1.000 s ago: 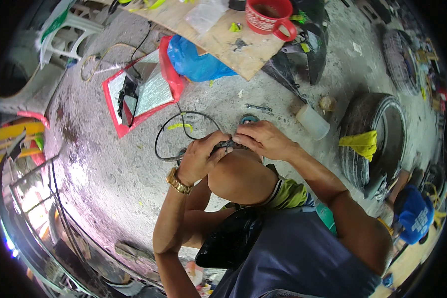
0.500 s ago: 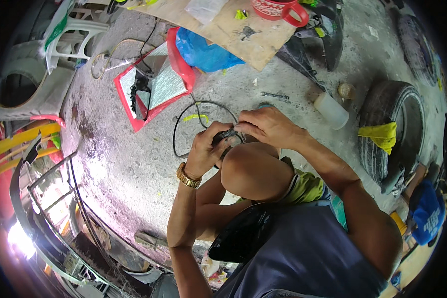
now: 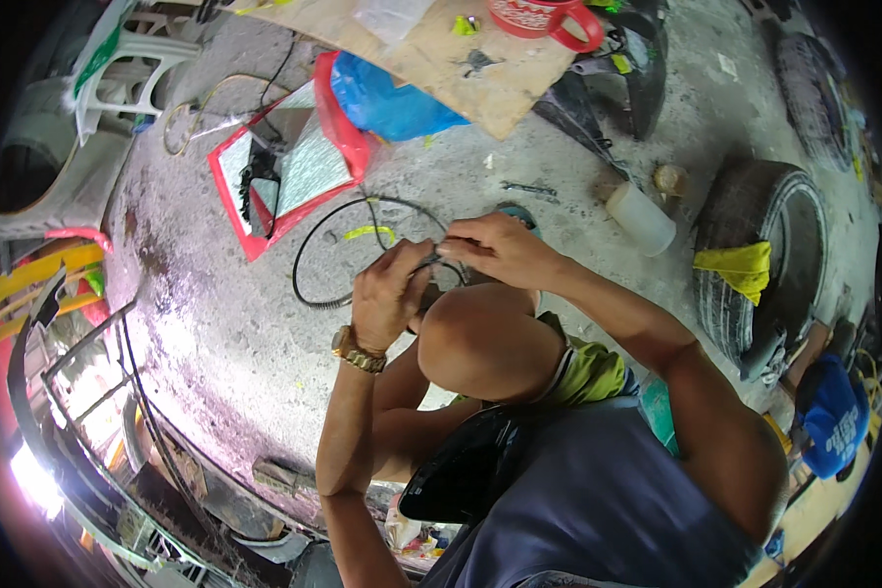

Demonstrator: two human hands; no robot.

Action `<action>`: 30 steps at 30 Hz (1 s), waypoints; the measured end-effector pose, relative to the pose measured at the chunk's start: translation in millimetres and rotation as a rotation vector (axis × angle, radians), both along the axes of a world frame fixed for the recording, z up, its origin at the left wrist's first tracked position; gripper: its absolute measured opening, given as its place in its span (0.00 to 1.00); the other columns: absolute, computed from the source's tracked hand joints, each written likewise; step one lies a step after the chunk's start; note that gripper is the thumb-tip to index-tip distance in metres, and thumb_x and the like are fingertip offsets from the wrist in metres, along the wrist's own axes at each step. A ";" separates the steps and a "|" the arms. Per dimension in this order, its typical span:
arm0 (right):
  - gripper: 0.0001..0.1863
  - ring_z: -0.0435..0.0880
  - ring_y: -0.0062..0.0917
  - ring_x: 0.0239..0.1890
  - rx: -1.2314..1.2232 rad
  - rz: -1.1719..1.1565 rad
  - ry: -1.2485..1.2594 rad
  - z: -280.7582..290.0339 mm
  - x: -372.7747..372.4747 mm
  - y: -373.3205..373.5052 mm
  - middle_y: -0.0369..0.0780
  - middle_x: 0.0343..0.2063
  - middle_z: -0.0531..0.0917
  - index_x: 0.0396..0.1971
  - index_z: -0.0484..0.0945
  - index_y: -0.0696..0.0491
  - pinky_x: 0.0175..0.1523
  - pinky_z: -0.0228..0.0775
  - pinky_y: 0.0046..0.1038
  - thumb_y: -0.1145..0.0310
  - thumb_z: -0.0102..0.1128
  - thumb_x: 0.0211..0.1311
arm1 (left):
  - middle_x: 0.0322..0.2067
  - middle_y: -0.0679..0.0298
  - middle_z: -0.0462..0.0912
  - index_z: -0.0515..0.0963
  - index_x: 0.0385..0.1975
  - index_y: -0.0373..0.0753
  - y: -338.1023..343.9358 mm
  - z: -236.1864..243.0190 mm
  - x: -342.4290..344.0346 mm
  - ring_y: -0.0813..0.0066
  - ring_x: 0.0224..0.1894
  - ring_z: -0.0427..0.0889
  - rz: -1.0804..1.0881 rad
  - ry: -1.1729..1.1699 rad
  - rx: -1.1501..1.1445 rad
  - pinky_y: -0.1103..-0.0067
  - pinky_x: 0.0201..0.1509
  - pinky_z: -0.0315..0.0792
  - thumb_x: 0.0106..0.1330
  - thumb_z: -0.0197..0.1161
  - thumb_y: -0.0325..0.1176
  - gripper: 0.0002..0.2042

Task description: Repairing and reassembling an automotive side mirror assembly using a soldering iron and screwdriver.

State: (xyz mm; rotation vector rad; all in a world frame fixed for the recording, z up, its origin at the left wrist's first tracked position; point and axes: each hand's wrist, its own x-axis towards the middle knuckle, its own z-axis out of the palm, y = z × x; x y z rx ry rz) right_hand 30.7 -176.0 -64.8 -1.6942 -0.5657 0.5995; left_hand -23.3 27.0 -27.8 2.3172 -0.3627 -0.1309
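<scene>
Above my bent knee (image 3: 475, 348), a small dark object (image 3: 431, 263) is pinched between my hands, mostly hidden by fingers. My left hand (image 3: 387, 289), below a gold wristwatch, is closed around its left part. My right hand (image 3: 490, 245) has its fingertips closed on its right part. A looped black cable (image 3: 297, 265) lies around and behind my left hand, with a yellow strip (image 3: 363, 232) inside the loop. A glossy black piece (image 3: 451, 470) rests at my lap.
Plywood board (image 3: 500, 88) with red mug (image 3: 529, 15) and blue bag (image 3: 387, 98); red-edged silver sheet (image 3: 304, 171) on the floor. Plastic cup (image 3: 642, 220) and tire (image 3: 720, 216) with yellow cloth lie right. Metal frames (image 3: 88, 353) and white chair (image 3: 118, 83) stand left.
Both hands have risen slightly from the knee and moved a little toward the upper left, still on the dark object. The whole view has shifted slightly.
</scene>
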 end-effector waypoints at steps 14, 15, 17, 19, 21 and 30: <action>0.19 0.72 0.35 0.56 -1.275 -0.060 -0.480 -307.5 -0.8 -83.3 0.43 0.52 0.72 0.54 0.68 0.51 0.55 0.68 0.42 0.73 0.51 0.63 | 0.58 0.57 0.67 0.50 0.70 0.41 49.8 -32.2 -8.8 0.71 0.46 0.73 0.179 0.604 -0.330 0.79 0.48 0.70 0.70 0.56 0.30 0.31; 0.19 0.72 0.35 0.56 -1.258 -0.056 -0.485 -307.5 3.3 -83.8 0.43 0.52 0.72 0.54 0.68 0.51 0.55 0.68 0.42 0.73 0.51 0.63 | 0.52 0.61 0.66 0.53 0.68 0.43 44.2 -22.8 -6.4 0.77 0.38 0.70 0.241 0.651 -0.506 0.81 0.39 0.67 0.71 0.55 0.32 0.28; 0.19 0.71 0.35 0.57 -1.227 0.092 -0.386 -308.6 5.2 -84.8 0.41 0.53 0.72 0.54 0.69 0.50 0.56 0.68 0.41 0.73 0.51 0.62 | 0.46 0.65 0.66 0.56 0.65 0.44 40.2 -13.2 -10.2 0.82 0.31 0.66 0.309 0.691 -0.678 0.84 0.30 0.65 0.72 0.54 0.33 0.24; 0.17 0.75 0.37 0.54 -1.192 0.075 -0.483 -311.7 12.4 -100.9 0.43 0.50 0.75 0.52 0.70 0.51 0.54 0.69 0.42 0.72 0.51 0.63 | 0.32 0.71 0.64 0.61 0.57 0.46 35.0 -10.8 -4.8 0.86 0.25 0.61 0.391 0.602 -0.861 0.86 0.25 0.60 0.74 0.50 0.33 0.14; 0.15 0.78 0.38 0.51 -1.163 0.065 -0.571 -309.8 11.0 -109.0 0.44 0.47 0.78 0.50 0.72 0.52 0.52 0.71 0.42 0.72 0.51 0.64 | 0.32 0.70 0.66 0.62 0.51 0.47 31.8 -8.9 2.6 0.87 0.21 0.60 0.383 0.502 -0.793 0.87 0.21 0.58 0.75 0.49 0.36 0.09; 0.23 0.79 0.47 0.39 -0.173 -0.109 -0.531 -44.1 11.4 17.0 0.49 0.36 0.79 0.55 0.70 0.54 0.43 0.71 0.43 0.79 0.49 0.57 | 0.24 0.68 0.69 0.69 0.45 0.50 49.0 7.2 2.3 0.88 0.17 0.57 0.482 0.699 -1.241 0.90 0.16 0.50 0.74 0.49 0.46 0.10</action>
